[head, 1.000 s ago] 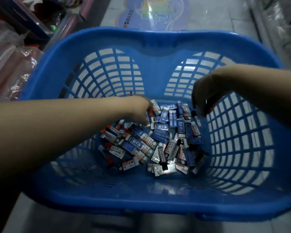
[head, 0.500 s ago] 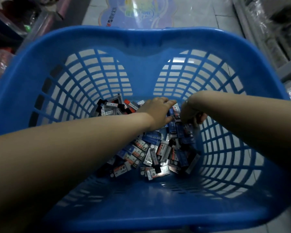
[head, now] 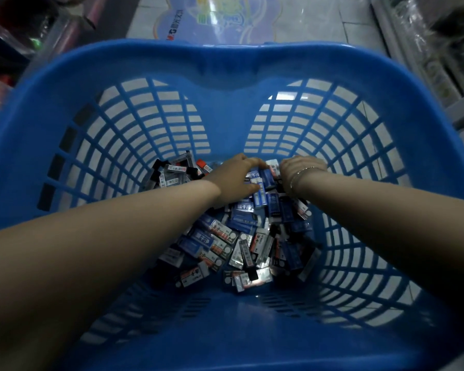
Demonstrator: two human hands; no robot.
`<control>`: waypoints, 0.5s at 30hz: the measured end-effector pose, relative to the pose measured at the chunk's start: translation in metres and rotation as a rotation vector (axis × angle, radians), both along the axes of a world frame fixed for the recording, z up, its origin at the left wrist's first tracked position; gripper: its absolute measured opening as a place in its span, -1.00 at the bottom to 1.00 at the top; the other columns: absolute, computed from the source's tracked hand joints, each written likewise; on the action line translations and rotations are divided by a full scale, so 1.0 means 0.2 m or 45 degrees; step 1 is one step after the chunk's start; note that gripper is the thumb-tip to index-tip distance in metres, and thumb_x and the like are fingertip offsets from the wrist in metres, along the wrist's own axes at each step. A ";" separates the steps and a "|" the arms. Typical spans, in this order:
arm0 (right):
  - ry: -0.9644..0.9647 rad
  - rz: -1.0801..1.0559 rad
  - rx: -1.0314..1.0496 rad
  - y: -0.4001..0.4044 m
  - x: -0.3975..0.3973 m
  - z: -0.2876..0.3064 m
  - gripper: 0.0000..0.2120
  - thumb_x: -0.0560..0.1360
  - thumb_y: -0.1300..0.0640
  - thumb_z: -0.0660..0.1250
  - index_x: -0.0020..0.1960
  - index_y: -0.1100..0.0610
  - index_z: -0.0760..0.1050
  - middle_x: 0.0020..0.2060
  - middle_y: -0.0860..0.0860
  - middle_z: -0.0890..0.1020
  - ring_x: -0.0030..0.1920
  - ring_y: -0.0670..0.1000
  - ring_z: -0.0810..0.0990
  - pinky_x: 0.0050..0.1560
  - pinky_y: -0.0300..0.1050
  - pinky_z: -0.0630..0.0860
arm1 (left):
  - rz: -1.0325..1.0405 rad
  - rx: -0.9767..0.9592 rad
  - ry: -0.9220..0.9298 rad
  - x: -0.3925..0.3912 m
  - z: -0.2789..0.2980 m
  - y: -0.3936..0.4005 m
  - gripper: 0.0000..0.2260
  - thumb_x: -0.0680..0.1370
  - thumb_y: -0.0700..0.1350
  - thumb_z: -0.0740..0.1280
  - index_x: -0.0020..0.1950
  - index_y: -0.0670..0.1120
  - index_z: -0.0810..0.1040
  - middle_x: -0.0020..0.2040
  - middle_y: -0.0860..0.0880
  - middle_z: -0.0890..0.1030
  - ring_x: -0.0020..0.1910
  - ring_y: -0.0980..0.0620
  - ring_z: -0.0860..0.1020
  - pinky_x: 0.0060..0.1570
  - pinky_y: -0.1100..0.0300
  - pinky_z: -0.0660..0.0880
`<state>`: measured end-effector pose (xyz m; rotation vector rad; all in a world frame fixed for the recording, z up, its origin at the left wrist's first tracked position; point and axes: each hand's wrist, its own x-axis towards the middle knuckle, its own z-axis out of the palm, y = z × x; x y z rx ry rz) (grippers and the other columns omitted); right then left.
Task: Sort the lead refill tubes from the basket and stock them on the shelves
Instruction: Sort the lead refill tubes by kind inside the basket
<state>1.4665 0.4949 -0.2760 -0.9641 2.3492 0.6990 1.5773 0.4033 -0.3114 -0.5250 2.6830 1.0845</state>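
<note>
A big blue plastic basket (head: 225,68) fills the view. On its floor lies a heap of small lead refill tubes (head: 241,236), blue, clear and red-capped. Both my arms reach deep into it. My left hand (head: 236,180) sits at the far end of the heap with fingers curled around a few blue tubes (head: 260,180). My right hand (head: 298,172), with a thin bracelet at the wrist, is just right of it, fingers bent down into the same tubes; what it holds is hidden. A small group of black and clear tubes (head: 174,170) lies at the far left.
The basket stands on a tiled floor with a printed floor sticker (head: 214,20) beyond it. Shelving with wrapped goods (head: 439,49) runs along the right. Plastic-wrapped stock (head: 16,44) is piled at the left.
Both hands have gone deeper into the basket and met at the far end of the heap. The view has tilted down and closer.
</note>
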 end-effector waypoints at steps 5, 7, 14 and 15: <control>-0.052 -0.066 -0.087 -0.01 -0.02 0.03 -0.65 0.43 0.06 0.41 0.14 0.13 0.41 -0.13 0.04 0.50 -0.06 0.05 0.53 -0.02 -0.09 0.51 | 0.042 0.017 -0.005 -0.01 0.03 -0.01 -0.60 0.55 -0.11 0.30 0.39 0.03 0.38 0.36 -0.08 0.38 0.32 -0.04 0.38 0.23 0.16 0.30; -0.212 -0.217 -0.154 -0.04 -0.06 0.08 -0.67 0.44 0.10 0.41 0.09 0.22 0.38 -0.20 0.09 0.50 -0.09 0.09 0.58 0.01 -0.05 0.58 | 0.148 0.113 0.036 -0.03 0.06 -0.01 -0.62 0.55 -0.12 0.33 0.36 -0.01 0.43 0.35 -0.08 0.42 0.32 -0.02 0.41 0.21 0.20 0.31; -0.879 -0.711 -0.463 -0.11 -0.14 0.22 -0.90 0.45 0.37 0.34 -0.04 0.33 0.54 -0.07 0.17 0.62 -0.10 0.12 0.65 -0.16 -0.05 0.65 | 0.379 0.560 0.030 -0.10 0.18 0.03 -0.79 0.46 -0.08 0.47 0.05 -0.07 0.57 -0.08 -0.04 0.65 -0.26 0.13 0.61 -0.36 0.42 0.51; -0.917 -0.722 -0.473 -0.11 -0.14 0.22 -0.92 0.44 0.40 0.34 -0.08 0.32 0.55 -0.10 0.16 0.63 -0.09 0.10 0.65 -0.17 -0.07 0.65 | 0.450 0.536 0.054 -0.10 0.18 0.04 -0.77 0.45 -0.11 0.48 0.04 -0.16 0.59 -0.09 -0.10 0.66 -0.23 0.05 0.63 -0.27 0.34 0.57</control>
